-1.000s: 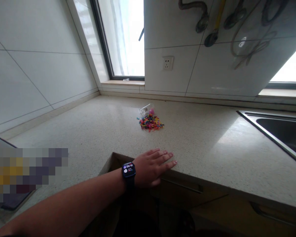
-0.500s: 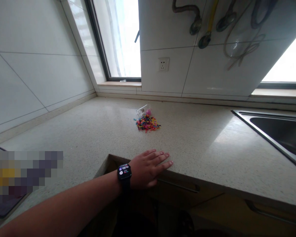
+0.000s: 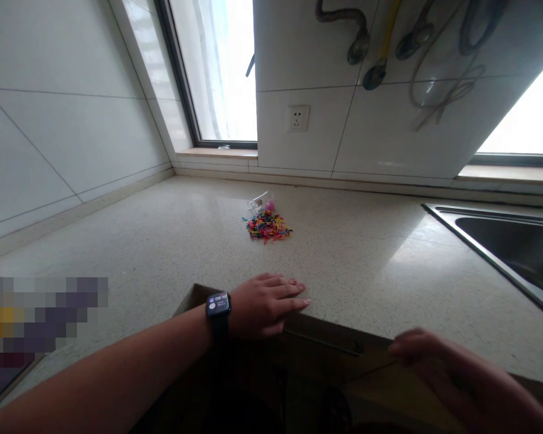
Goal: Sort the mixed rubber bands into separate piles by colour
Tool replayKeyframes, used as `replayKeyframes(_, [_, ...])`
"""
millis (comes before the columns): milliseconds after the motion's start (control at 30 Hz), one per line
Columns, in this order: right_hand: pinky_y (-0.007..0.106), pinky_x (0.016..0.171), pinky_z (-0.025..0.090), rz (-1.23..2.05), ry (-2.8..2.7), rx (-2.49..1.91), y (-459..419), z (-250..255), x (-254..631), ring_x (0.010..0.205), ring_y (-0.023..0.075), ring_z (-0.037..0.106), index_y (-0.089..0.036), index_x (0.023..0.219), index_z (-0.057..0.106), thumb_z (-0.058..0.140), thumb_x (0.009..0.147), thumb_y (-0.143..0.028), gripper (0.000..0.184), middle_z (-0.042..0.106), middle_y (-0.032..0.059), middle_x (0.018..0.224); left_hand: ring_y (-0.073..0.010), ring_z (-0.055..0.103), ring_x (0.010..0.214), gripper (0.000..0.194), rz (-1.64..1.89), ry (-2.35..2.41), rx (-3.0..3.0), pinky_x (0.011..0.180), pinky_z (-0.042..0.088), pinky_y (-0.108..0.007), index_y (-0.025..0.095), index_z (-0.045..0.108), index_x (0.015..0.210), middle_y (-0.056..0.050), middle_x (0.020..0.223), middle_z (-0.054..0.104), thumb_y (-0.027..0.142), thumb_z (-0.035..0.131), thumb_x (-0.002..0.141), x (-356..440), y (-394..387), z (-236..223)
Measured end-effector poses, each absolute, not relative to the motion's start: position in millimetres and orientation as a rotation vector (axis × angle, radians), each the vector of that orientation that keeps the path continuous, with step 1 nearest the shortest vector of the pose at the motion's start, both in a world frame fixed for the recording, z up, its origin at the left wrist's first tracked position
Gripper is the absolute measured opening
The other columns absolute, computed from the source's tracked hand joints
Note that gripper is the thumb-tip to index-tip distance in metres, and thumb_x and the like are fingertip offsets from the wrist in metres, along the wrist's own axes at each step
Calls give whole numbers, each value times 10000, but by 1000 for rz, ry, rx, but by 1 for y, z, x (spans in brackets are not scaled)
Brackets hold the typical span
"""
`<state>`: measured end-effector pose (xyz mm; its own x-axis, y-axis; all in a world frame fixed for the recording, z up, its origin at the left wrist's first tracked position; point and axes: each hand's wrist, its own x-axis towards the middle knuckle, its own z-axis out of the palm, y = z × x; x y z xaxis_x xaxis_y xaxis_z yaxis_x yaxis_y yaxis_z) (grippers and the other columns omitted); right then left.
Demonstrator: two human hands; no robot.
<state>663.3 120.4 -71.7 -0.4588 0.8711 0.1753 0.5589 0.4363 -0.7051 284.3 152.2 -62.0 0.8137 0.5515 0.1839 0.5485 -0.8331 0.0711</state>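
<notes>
My left hand (image 3: 266,304), with a black smartwatch (image 3: 218,304) on the wrist, lies over the front edge of the speckled counter (image 3: 344,265). Its fingers are stretched out and hold nothing. At the lower right, my right hand (image 3: 434,364) is near the counter's front edge, smeared by motion; its fingers look bent, and I see no object in it. Beyond my left hand sits a pile of small multicoloured bands or strips (image 3: 268,228). Just behind the pile, a clear plastic container (image 3: 259,202) lies on its side with something pink (image 3: 270,206) at one end.
A steel sink (image 3: 475,232) is set into the counter at the right. On the left lies a dark flat item (image 3: 4,386), largely hidden by pixelation. A wall socket (image 3: 298,118), pipes and a looped cable (image 3: 443,99) are on the back wall. Drawer handles (image 3: 326,343) sit below the counter edge.
My right hand has come into view from the lower right. The left hand stays on the counter edge; the whole scene has shifted a little leftward with the camera.
</notes>
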Motion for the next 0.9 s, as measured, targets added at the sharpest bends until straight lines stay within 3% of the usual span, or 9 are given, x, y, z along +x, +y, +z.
replayKeyframes(133, [379,776,597,267,-2160,-1215,196,-41,680,922,269,707,-296,1003,714,578,906,-429,214,746,91,1020,-262,501,1355,480,379,876,2979,1113,392,-460,230,514,1422,-62,1492,546,305,518,949,275,161,-59])
replayKeyframes(233, [372,724,552,166,-2264,-1274,247,-29,678,826,233,695,-256,1022,712,532,924,-420,263,746,90,1006,-268,492,1365,460,399,925,2962,1119,382,-461,231,520,1422,-60,1491,546,357,490,980,273,164,-59])
replayKeyframes(400, [352,710,501,151,-2414,-1305,305,-26,672,738,196,659,-226,1035,709,531,925,-395,269,731,97,1045,-280,456,1392,519,347,998,2950,1125,367,-460,227,462,1474,-64,1552,472,459,431,1011,276,163,-61])
replayKeyframes(467, [357,737,493,126,-2363,-1315,322,-35,673,805,216,668,-218,1027,708,535,921,-370,254,723,108,1052,-277,447,1399,521,336,1010,2943,1131,356,-458,232,455,1479,-57,1554,470,471,410,1019,277,162,-60])
replayKeyframes(633, [347,781,492,228,-2064,-1338,346,-67,677,885,220,672,-186,1052,687,548,914,-303,227,699,167,1110,-272,439,1407,516,364,1017,2905,1135,355,-461,252,452,1484,-48,1548,480,465,423,1015,276,162,-59])
replayKeyframes(900, [350,790,499,327,-2080,-1395,354,-75,687,885,216,675,-190,1072,691,571,919,-316,232,685,154,1118,-278,458,1391,505,379,1017,2863,1145,345,-464,264,450,1486,-58,1540,488,424,463,1007,278,160,-55])
